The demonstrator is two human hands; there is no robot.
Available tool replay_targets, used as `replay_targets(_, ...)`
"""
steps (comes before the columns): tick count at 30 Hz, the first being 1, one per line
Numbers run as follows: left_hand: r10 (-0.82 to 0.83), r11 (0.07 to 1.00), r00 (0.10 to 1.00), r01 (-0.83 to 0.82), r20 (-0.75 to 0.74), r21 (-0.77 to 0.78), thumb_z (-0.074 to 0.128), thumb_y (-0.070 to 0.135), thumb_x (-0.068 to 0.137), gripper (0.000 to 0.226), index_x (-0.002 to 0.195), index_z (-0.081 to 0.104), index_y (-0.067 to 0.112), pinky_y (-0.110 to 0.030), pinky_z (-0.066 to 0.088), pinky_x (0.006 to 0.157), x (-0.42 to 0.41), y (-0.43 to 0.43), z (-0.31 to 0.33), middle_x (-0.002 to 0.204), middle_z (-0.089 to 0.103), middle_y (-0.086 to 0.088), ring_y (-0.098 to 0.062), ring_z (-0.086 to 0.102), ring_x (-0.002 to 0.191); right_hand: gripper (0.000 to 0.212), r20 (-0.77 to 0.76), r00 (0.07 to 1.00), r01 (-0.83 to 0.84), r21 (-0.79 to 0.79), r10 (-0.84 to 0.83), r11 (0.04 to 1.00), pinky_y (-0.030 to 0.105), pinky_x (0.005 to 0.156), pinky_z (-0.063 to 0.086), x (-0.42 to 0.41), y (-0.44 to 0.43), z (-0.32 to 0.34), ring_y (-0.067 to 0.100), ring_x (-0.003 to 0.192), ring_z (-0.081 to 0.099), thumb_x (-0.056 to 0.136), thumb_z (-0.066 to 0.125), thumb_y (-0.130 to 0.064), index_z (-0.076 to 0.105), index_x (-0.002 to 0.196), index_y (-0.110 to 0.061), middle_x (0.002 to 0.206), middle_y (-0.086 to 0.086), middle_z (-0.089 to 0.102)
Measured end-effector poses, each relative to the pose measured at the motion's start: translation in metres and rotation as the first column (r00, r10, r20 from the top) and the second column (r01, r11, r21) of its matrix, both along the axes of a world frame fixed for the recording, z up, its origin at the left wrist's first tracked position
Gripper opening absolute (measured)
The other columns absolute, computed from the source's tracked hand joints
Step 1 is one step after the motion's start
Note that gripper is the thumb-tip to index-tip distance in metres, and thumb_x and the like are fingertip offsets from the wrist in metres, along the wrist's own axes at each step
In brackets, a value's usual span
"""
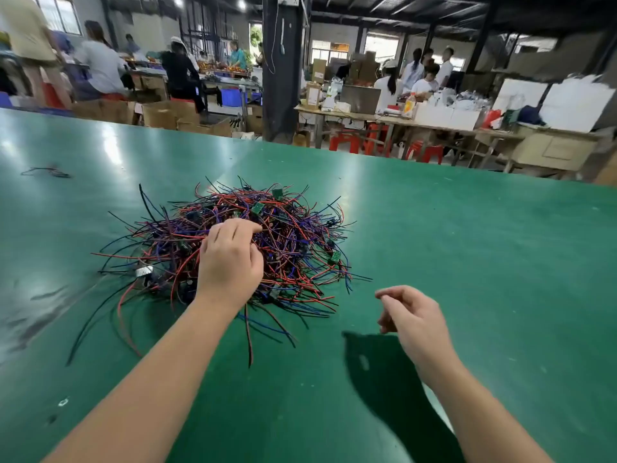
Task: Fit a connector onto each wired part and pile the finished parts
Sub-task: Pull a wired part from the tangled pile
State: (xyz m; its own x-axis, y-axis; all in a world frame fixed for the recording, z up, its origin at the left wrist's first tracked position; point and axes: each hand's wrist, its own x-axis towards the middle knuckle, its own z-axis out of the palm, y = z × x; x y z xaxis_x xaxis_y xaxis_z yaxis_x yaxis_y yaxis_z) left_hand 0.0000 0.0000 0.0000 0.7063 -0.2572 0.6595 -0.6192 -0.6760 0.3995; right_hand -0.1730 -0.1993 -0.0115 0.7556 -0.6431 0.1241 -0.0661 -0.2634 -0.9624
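Note:
A big tangled pile of wired parts [293, 242], red, black and blue leads with small green boards, lies on the green table [467, 262]. My left hand [230, 262] rests on top of the pile's near side, fingers curled down into the wires and gripping some of them; the fingertips are hidden. My right hand [410, 315] hovers above the bare table to the right of the pile, fingers curled, thumb and forefinger tips together. I see nothing between them. No separate connector shows.
A loose dark wire [46, 172] lies far left on the table. A small white scrap [63, 402] sits near the front left. Beyond the far table edge are worktables, cartons, red stools and several people.

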Motion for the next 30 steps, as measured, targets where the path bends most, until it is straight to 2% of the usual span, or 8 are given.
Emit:
replay_targets(4, 0.201, 0.974, 0.975, -0.188, -0.093, 0.128, 0.059, 0.012, 0.088, 0.039, 0.126, 0.059, 0.008, -0.044, 0.028, 0.106, 0.013, 0.007, -0.02, 0.132, 0.056, -0.011, -0.029, 0.044, 0.126, 0.023, -0.047, 0.999, 0.015, -0.163, -0.023, 0.987, 0.019, 0.049, 0.041, 0.01, -0.002, -0.02, 0.01, 0.049, 0.054, 0.088, 0.056, -0.005, 0.066, 0.079, -0.023, 0.054, -0.001, 0.062)
replay_targets(10, 0.353, 0.909, 0.935, -0.351, 0.034, 0.223, 0.067, 0.024, 0.084, 0.009, 0.086, 0.074, 0.018, -0.043, 0.026, 0.091, 0.016, 0.014, -0.012, 0.093, 0.067, 0.0, -0.03, 0.055, 0.094, 0.024, -0.069, 0.996, -0.062, -0.228, 0.048, 0.972, 0.027, 0.052, 0.043, 0.003, -0.005, -0.026, 0.014, 0.052, 0.056, 0.087, 0.06, -0.006, 0.067, 0.075, -0.026, 0.057, 0.001, 0.062)
replay_targets(15, 0.387, 0.897, 0.922, -0.379, 0.007, 0.227, 0.07, 0.027, 0.081, 0.016, 0.095, 0.071, 0.02, -0.045, 0.024, 0.095, 0.014, 0.01, -0.016, 0.105, 0.061, -0.003, -0.031, 0.05, 0.101, 0.024, -0.069, 0.995, -0.083, -0.205, 0.07, 0.975, 0.025, 0.051, 0.042, 0.003, -0.004, -0.025, 0.01, 0.05, 0.054, 0.087, 0.06, -0.005, 0.067, 0.076, -0.025, 0.055, -0.001, 0.062)
replay_targets(18, 0.371, 0.908, 0.928, -0.357, -0.026, 0.218, 0.067, 0.028, 0.085, 0.01, 0.085, 0.075, 0.022, -0.045, 0.021, 0.1, 0.012, 0.011, -0.014, 0.107, 0.06, 0.001, -0.029, 0.047, 0.104, 0.024, -0.066, 0.995, -0.091, -0.216, 0.079, 0.972, 0.021, 0.048, 0.039, 0.002, -0.002, -0.026, 0.01, 0.049, 0.051, 0.087, 0.061, -0.006, 0.067, 0.075, -0.026, 0.055, 0.0, 0.061)
replay_targets(20, 0.338, 0.931, 0.941, -0.335, 0.004, 0.142, 0.064, 0.028, 0.088, 0.012, 0.085, 0.074, 0.021, -0.046, 0.022, 0.102, 0.01, 0.011, -0.01, 0.11, 0.062, 0.002, -0.028, 0.047, 0.106, 0.023, -0.062, 0.995, -0.091, -0.21, 0.08, 0.974, 0.022, 0.048, 0.038, 0.002, -0.001, -0.026, 0.01, 0.049, 0.05, 0.087, 0.061, -0.006, 0.067, 0.075, -0.025, 0.055, 0.002, 0.06)
replay_targets(22, 0.28, 0.96, 0.956, -0.275, 0.085, -0.06, 0.062, 0.026, 0.091, 0.014, 0.086, 0.071, 0.018, -0.043, 0.026, 0.097, 0.006, 0.014, -0.001, 0.107, 0.066, 0.0, -0.026, 0.051, 0.101, 0.023, -0.06, 0.995, -0.094, -0.2, 0.083, 0.975, 0.022, 0.048, 0.038, 0.002, 0.0, -0.025, 0.011, 0.049, 0.049, 0.087, 0.061, -0.005, 0.067, 0.075, -0.024, 0.055, 0.002, 0.06)
replay_targets(27, 0.28, 0.869, 0.92, -0.121, 0.276, -0.479, 0.054, 0.029, 0.098, 0.019, 0.093, 0.066, 0.016, -0.038, 0.037, 0.082, -0.007, 0.026, 0.018, 0.096, 0.069, 0.002, -0.026, 0.06, 0.088, 0.023, -0.055, 0.994, -0.102, -0.198, 0.093, 0.975, 0.024, 0.052, 0.04, -0.001, 0.003, -0.023, 0.012, 0.051, 0.051, 0.086, 0.059, -0.003, 0.067, 0.075, -0.022, 0.056, 0.005, 0.059)
replay_targets(30, -0.033, 0.779, 0.968, 0.182, 0.25, -0.6, 0.053, 0.026, 0.099, 0.015, 0.099, 0.061, 0.014, -0.039, 0.053, 0.068, -0.022, 0.017, 0.019, 0.091, 0.068, 0.0, -0.019, 0.067, 0.076, 0.023, -0.036, 0.994, -0.109, -0.106, 0.105, 0.988, 0.021, 0.052, 0.044, -0.001, 0.006, -0.019, 0.012, 0.05, 0.054, 0.087, 0.057, -0.001, 0.068, 0.077, -0.018, 0.054, 0.004, 0.061)
